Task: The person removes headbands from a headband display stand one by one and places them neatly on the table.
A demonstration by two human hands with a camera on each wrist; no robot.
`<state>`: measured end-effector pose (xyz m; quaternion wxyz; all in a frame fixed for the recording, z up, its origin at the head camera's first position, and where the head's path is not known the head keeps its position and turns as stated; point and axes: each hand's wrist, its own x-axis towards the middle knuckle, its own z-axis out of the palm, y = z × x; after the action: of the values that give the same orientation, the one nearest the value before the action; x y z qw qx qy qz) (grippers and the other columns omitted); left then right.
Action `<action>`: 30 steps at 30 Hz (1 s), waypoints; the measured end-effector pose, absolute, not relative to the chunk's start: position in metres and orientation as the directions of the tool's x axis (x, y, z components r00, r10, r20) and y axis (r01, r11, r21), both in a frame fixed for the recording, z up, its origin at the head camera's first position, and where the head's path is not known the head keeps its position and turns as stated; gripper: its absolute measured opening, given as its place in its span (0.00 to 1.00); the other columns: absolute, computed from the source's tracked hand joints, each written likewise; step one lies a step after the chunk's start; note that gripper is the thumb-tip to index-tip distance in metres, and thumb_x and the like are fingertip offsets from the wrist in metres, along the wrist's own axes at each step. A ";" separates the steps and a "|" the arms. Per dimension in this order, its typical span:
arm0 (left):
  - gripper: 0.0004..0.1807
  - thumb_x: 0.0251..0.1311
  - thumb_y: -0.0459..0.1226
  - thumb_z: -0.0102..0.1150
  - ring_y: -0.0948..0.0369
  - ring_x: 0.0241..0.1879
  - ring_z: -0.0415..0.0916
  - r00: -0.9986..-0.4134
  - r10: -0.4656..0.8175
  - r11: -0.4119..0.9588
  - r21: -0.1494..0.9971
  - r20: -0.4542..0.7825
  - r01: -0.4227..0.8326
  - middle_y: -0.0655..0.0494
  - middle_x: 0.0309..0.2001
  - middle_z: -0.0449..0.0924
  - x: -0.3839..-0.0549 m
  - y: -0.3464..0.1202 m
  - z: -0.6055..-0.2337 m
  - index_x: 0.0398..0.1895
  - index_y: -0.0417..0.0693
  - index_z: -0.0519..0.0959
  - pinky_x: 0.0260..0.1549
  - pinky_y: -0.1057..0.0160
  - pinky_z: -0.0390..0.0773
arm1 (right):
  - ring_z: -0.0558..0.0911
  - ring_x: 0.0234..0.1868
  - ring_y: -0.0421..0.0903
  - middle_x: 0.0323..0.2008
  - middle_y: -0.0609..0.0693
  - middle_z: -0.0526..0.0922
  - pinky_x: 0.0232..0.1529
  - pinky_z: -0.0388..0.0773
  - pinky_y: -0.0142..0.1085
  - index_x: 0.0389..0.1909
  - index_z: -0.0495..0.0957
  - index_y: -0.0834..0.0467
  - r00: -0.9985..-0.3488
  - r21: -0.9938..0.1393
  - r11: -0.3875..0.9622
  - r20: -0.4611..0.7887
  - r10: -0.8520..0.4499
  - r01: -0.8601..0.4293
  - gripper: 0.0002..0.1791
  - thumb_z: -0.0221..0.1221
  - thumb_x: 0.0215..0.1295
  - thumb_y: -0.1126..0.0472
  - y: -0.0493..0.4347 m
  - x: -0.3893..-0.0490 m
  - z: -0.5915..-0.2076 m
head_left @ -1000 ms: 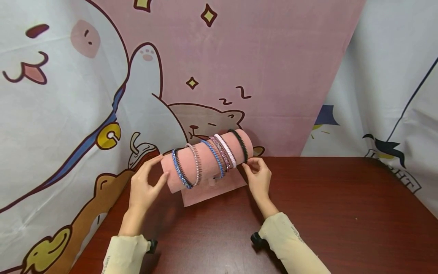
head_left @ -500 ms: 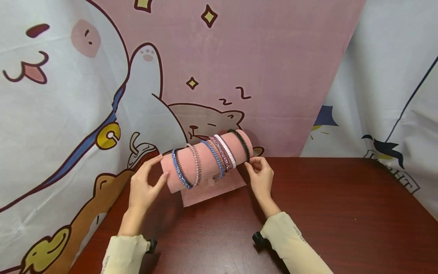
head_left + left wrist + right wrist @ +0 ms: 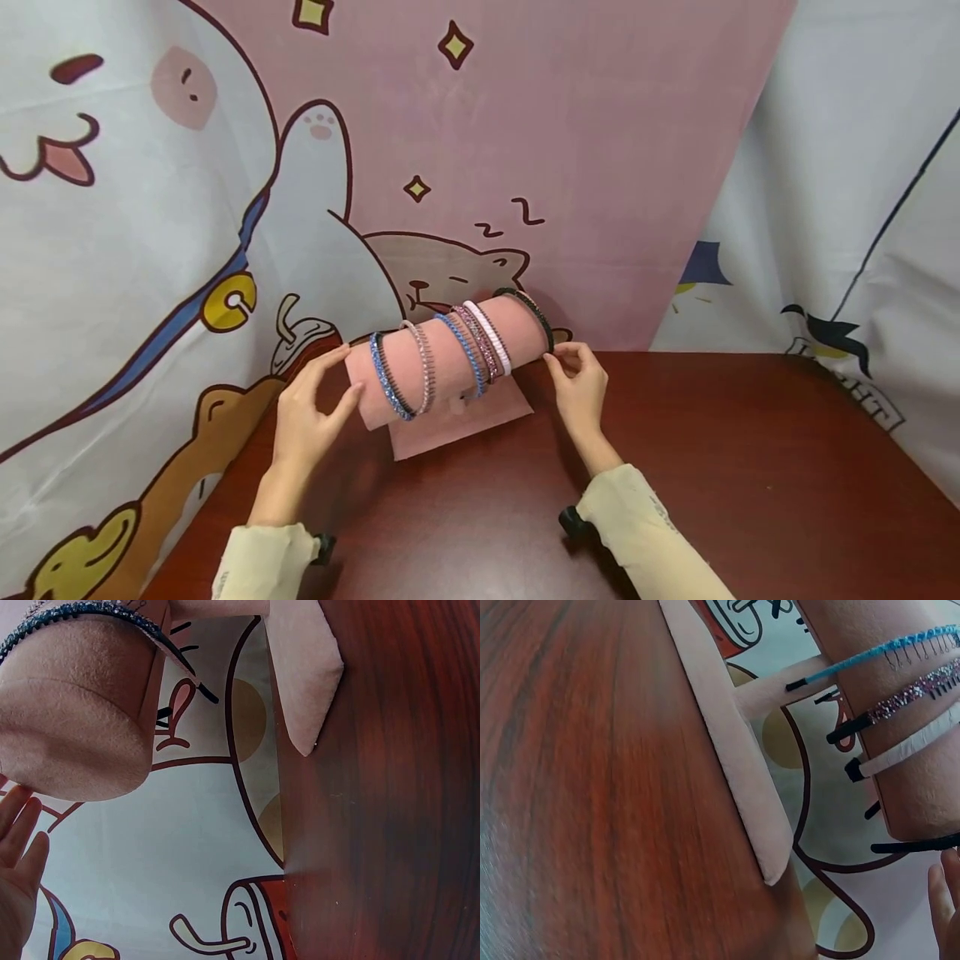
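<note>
A pink plush headband stand (image 3: 444, 360) with a tilted roll holds several toothed headbands. From left to right come a blue glittery headband (image 3: 387, 377), a pale pink one (image 3: 428, 367), a blue one (image 3: 463, 346), a pink glittery one (image 3: 480, 337) and a white one (image 3: 492, 337). My left hand (image 3: 303, 417) holds the roll's left end between thumb and fingers. At the right end, my right hand (image 3: 581, 387) pinches the lower tip of a black headband (image 3: 537, 311). The right wrist view shows that black headband (image 3: 915, 846) right at the roll's end rim.
The stand's flat pink base (image 3: 465, 429) rests on a dark red-brown wooden table (image 3: 480, 525). Close behind hangs a pink and white cartoon cloth (image 3: 600, 167). Black wrist devices (image 3: 573, 521) jut from both sleeves.
My right hand has moved right, drawing the black headband along to the roll's right end. My left hand keeps its place on the left end. The head view has shifted slightly.
</note>
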<state>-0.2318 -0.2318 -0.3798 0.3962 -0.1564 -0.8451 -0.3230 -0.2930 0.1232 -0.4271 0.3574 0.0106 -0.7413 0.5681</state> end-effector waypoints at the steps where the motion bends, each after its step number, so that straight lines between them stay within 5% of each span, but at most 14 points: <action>1: 0.28 0.55 0.40 0.71 0.51 0.60 0.77 -0.637 0.008 0.743 0.422 0.770 0.520 0.52 0.60 0.81 -0.231 -0.232 -0.380 0.61 0.51 0.78 0.66 0.81 0.60 | 0.87 0.41 0.50 0.38 0.58 0.87 0.39 0.80 0.22 0.41 0.82 0.63 -0.746 -0.834 0.358 0.542 0.387 -0.421 0.10 0.68 0.62 0.63 0.124 -0.293 -0.427; 18: 0.27 0.56 0.40 0.70 0.50 0.60 0.77 -0.635 0.012 0.744 0.417 0.772 0.521 0.51 0.60 0.81 -0.233 -0.233 -0.380 0.62 0.51 0.78 0.66 0.78 0.63 | 0.86 0.36 0.51 0.37 0.60 0.88 0.31 0.72 0.12 0.38 0.82 0.65 -0.724 -0.816 0.399 0.564 0.397 -0.417 0.09 0.69 0.59 0.66 0.140 -0.309 -0.412; 25: 0.28 0.56 0.39 0.70 0.50 0.60 0.78 -0.631 0.013 0.736 0.420 0.776 0.531 0.51 0.60 0.82 -0.233 -0.232 -0.381 0.62 0.51 0.78 0.66 0.80 0.61 | 0.80 0.31 0.33 0.35 0.61 0.87 0.31 0.71 0.12 0.38 0.82 0.65 -0.734 -0.829 0.420 0.537 0.415 -0.369 0.09 0.69 0.59 0.65 0.155 -0.315 -0.403; 30: 0.28 0.55 0.40 0.71 0.50 0.60 0.78 -0.628 0.016 0.739 0.413 0.778 0.532 0.51 0.59 0.82 -0.233 -0.233 -0.381 0.61 0.51 0.78 0.66 0.80 0.61 | 0.81 0.33 0.37 0.36 0.60 0.87 0.31 0.70 0.12 0.38 0.82 0.64 -0.733 -0.821 0.456 0.537 0.417 -0.342 0.09 0.68 0.60 0.63 0.166 -0.316 -0.399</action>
<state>-0.2332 -0.2331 -0.3809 0.3996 -0.1626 -0.8426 -0.3225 -0.3159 0.1659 -0.3993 0.3644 -0.0243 -0.7715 0.5209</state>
